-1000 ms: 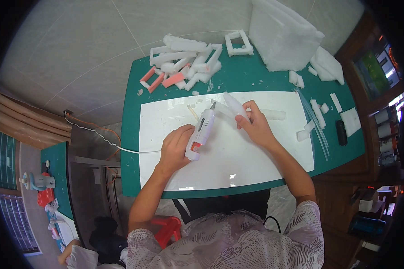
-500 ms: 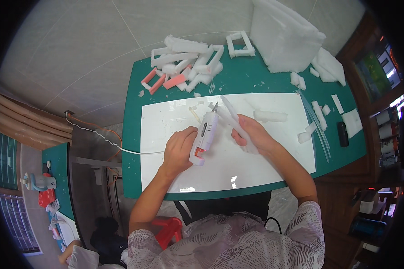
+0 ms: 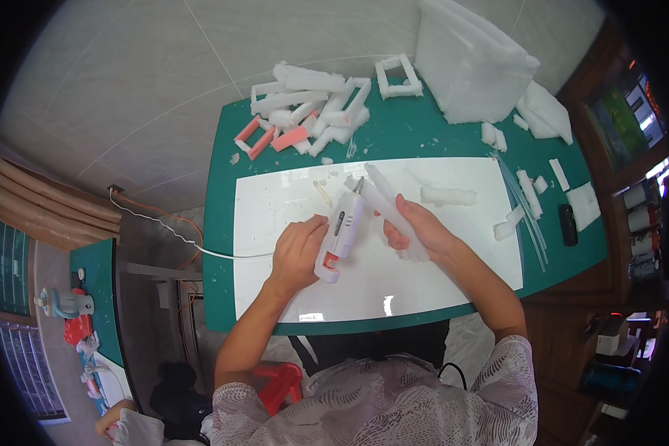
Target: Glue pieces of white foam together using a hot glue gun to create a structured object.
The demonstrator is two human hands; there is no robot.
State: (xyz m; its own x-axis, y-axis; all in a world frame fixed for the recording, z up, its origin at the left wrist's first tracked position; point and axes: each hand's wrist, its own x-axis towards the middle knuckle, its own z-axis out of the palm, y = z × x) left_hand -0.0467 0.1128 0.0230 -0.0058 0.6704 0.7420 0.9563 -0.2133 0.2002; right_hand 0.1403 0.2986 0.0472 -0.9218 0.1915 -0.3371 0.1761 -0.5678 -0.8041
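Fingers of the left hand (image 3: 297, 254) close around a white glue gun (image 3: 343, 225), its nozzle pointing away from the wearer, as fingers and thumb of the right hand (image 3: 426, 230) clamp a white foam strip (image 3: 383, 195) held aslant just beside the tip; whether nozzle and foam touch cannot be told. Both are held over a glossy white board (image 3: 275, 297) on a green counter (image 3: 221, 160). Near the right hand, a foam roll (image 3: 447, 196) lies on the board; a thin yellowish stick (image 3: 322, 192) lies beyond the gun. Clear rods (image 3: 528, 217) cross the board's right edge, near a black object (image 3: 567, 224). Along the far side sit heaped foam pieces (image 3: 290, 99), a square foam frame (image 3: 401, 91) and a large foam block (image 3: 472, 70). A white cord (image 3: 234, 256) runs off to the left.
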